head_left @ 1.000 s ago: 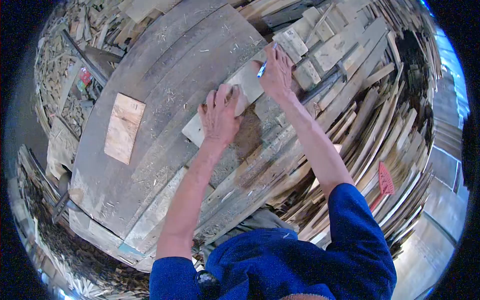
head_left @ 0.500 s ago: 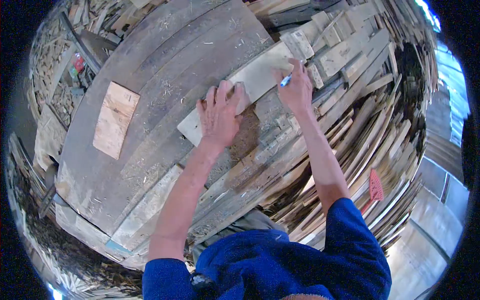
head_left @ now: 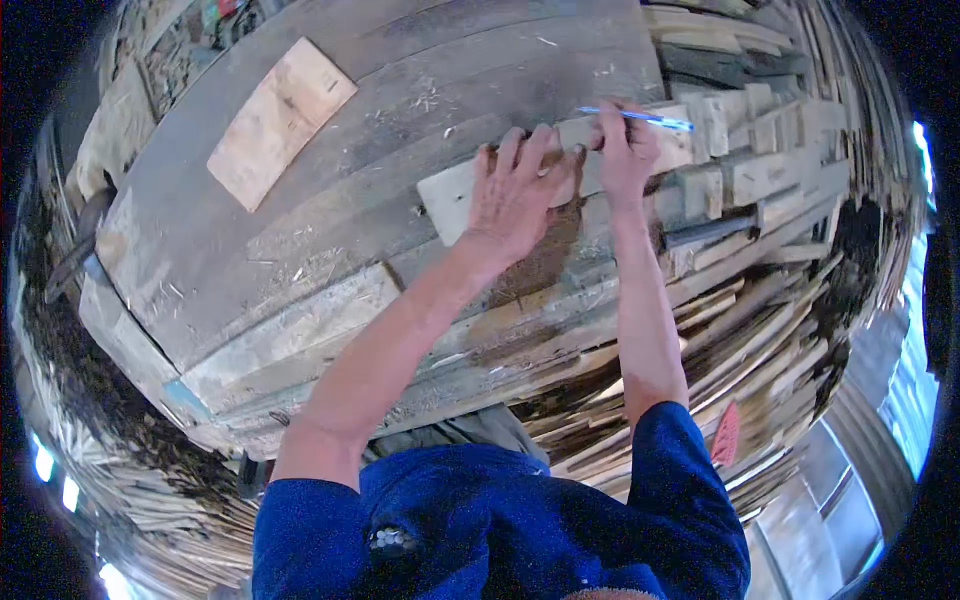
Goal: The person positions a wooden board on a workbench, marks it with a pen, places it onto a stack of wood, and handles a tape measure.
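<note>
On the wooden table lies a pale board (head_left: 449, 198), running from centre to upper right. My left hand (head_left: 520, 195) rests on it with the fingers spread. My right hand (head_left: 626, 155), further along the same board, grips a blue pen (head_left: 655, 119) between pinched fingers. The pen lies nearly level, one end pointing left past the fingers. Where the pen tip meets the board, if it does, cannot be made out. Apart from both hands, a reddish-brown board (head_left: 281, 122) lies at the upper left of the table.
The plank table (head_left: 400, 110) carries scattered shavings. Stacked wood pieces (head_left: 765, 180) stand to the right, with long strips (head_left: 740, 330) below them. A red plastic object (head_left: 725, 436) sits at the lower right. A dark metal part (head_left: 80, 250) juts out at the left edge.
The view has turned, so the table and boards appear rotated. My right hand has come closer to my left along the board, and the pen has tilted from steep to nearly level.
</note>
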Motion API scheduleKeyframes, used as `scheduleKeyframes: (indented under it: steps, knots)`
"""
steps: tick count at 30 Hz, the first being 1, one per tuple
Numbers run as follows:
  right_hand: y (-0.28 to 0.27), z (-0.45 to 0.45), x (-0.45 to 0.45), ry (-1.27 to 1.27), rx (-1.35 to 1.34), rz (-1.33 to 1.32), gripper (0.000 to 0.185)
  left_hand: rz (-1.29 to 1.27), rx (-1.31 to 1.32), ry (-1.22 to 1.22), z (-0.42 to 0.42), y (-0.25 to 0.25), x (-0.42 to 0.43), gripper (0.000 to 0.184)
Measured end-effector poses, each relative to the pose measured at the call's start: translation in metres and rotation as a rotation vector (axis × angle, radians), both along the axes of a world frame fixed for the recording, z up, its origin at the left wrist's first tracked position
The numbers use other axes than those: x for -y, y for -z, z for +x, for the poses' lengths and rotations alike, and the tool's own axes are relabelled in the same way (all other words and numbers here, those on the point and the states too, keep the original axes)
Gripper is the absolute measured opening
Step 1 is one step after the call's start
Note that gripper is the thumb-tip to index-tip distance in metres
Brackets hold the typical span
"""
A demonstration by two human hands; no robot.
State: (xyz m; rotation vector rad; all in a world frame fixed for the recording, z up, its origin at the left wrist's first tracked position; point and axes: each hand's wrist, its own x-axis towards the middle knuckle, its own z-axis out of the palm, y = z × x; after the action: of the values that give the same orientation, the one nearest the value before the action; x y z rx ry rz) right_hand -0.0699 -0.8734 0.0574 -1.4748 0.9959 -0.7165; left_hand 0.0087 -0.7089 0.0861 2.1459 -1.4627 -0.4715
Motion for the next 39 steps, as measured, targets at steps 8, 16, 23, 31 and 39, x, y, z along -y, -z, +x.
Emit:
scheduleKeyframes:
  steps: [8, 16, 23, 31, 39]
  knots:
    - [0.004, -0.011, 0.01, -0.147, 0.034, -0.013, 0.014, -0.039, -0.019, -0.05, 0.005, 0.002, -0.02, 0.081]
    - [-0.011, -0.016, 0.02, -0.138, -0.02, -0.133, 0.009, -0.008, -0.04, -0.041, 0.003, -0.001, -0.013, 0.075]
    - [-0.004, -0.029, 0.024, -0.258, -0.028, -0.2, 0.011, 0.082, -0.002, -0.029, 0.002, -0.002, -0.011, 0.081]
    - [0.005, -0.029, 0.04, -0.402, -0.075, -0.321, 0.011, 0.076, -0.034, -0.027, 0.003, 0.001, -0.008, 0.082]
    - [0.009, -0.031, 0.042, -0.471, -0.052, -0.385, 0.014, 0.118, 0.023, -0.009, 0.002, 0.002, -0.007, 0.079]
